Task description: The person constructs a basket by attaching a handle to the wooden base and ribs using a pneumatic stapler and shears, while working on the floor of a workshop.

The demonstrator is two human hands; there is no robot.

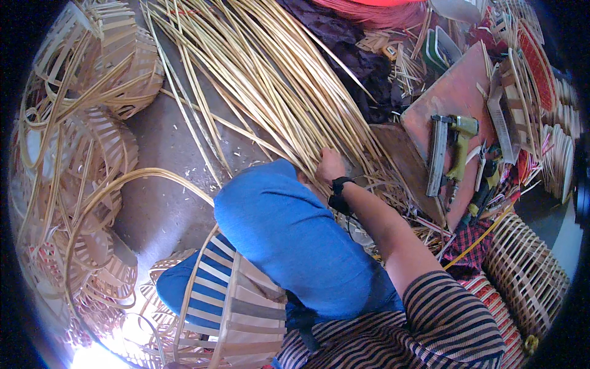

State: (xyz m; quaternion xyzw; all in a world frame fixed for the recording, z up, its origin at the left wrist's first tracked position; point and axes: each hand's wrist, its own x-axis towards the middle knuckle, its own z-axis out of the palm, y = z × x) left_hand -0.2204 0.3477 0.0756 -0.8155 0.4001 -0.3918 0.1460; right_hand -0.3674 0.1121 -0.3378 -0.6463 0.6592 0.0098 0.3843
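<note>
My right hand, with a black band at the wrist, is closed at the near end of a large bundle of pale canes. Its fingers are wrapped round some of the canes. Of my left hand only a sliver of skin may show, low between my blue-trousered knee and the canes; its fingers are hidden. Against my left leg leans a slatted basket of flat pale strips. A long bent cane arches up from beside it.
Stacked slatted baskets fill the left side. To the right, a green nail gun lies on a reddish board, with pliers close by. A lattice basket stands at the lower right. Cane scraps litter the grey floor.
</note>
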